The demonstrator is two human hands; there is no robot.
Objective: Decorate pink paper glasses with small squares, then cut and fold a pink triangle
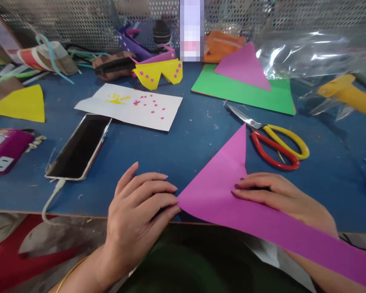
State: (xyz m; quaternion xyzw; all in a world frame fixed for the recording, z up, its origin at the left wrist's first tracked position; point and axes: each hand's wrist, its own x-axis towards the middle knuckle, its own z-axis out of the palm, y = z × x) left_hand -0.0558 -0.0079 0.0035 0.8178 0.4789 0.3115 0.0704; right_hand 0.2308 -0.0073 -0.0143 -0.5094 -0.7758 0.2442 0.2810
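A long strip of magenta paper (pixel 219 191) lies over the table's front edge, its left end folded into a triangle whose tip points away from me. My left hand (pixel 140 207) pinches the left corner of the fold between thumb and fingers. Two fingertips of my right hand (pixel 280 193) press on the paper near the fold's right side, its thumb hidden beneath. The strip runs on past my right wrist to the lower right. Scissors (pixel 256 126) with one red and one yellow handle lie partly open just beyond the triangle's tip.
Left of centre sit a plugged-in phone (pixel 81 148) and a white sheet (pixel 152 112) with small pink and yellow bits. Yellow paper glasses (pixel 160 73) stand behind. Green paper (pixel 232 91) carries a pink triangle (pixel 245 69). At right is a yellow glue gun (pixel 347 93).
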